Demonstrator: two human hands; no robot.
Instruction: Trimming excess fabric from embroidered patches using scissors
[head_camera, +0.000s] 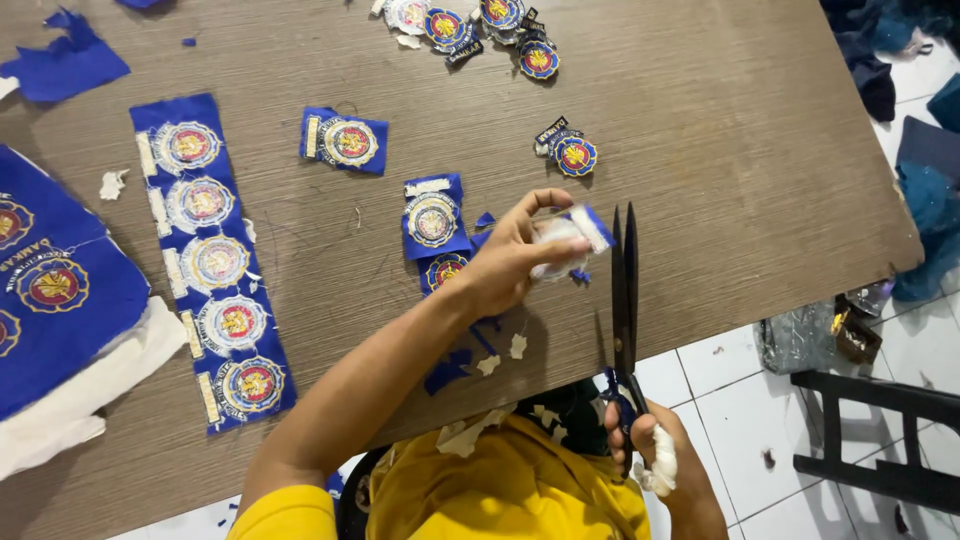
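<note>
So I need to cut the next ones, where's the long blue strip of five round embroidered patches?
The long blue fabric strip of patches lies on the left of the brown wooden table, beside the large blue cloth.

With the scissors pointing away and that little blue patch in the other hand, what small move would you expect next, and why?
Probably bringing the blades to the patch's edge. The left hand pinches a small blue-and-white patch piece above the table, while the right hand holds the black scissors just beside it, blades nearly closed. Trimmed round patches and loose scraps lie nearby.
</note>
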